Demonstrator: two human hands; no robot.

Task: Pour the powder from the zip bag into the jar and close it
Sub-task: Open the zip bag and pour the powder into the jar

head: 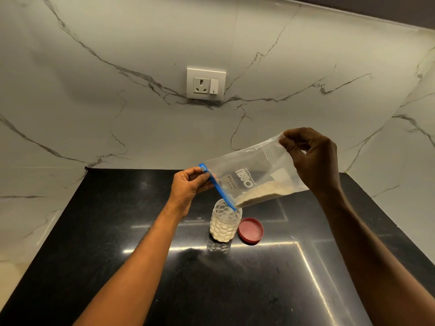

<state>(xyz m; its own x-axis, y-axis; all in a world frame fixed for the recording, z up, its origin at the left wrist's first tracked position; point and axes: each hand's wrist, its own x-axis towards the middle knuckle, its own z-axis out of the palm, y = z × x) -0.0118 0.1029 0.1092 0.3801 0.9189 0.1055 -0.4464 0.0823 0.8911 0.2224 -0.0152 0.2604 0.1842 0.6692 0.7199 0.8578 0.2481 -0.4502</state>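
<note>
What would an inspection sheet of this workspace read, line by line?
Surface: black polished counter, reflective.
Job's things: zip bag tilted, its blue zip end over the open jar; powder in both; red lid off, beside the jar.
Clutter: nothing seen.
Hands: left hand pinches the zip end; right hand holds the bag's raised bottom.
Cables: nothing seen.
Surroundings: marble-patterned wall with a socket and switch plate.

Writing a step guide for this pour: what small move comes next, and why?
Probably lift the right hand a little to steepen the zip bag. Powder still sits along its lower edge, while the left hand holds the blue zip end over the open jar.
</note>
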